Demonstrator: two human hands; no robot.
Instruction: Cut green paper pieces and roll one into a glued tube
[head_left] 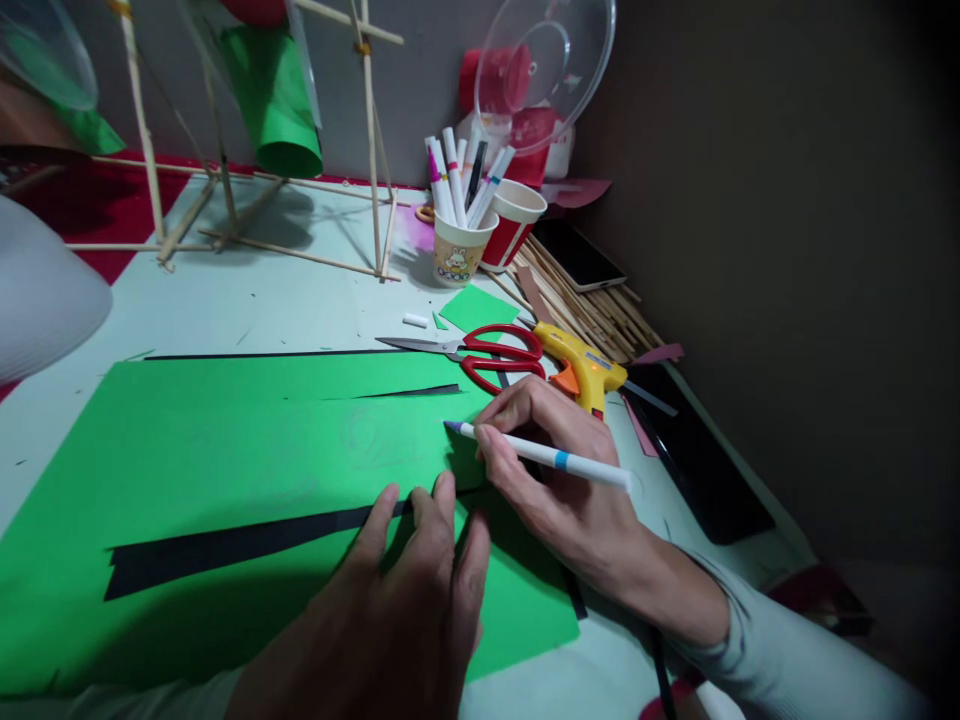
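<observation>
The green paper sheet (225, 450) lies flat on the table (247, 295) under both hands: the left hand (405, 590) presses it with fingers spread, and the right hand (559, 470) pinches a white marker (544, 455), tip on the sheet's right part. A clean line probably needs steady left-hand pressure near the tip and a slow stroke. Any pencil guide mark is too faint to make out, and the left palm hides part of the black strip (240, 545).
</observation>
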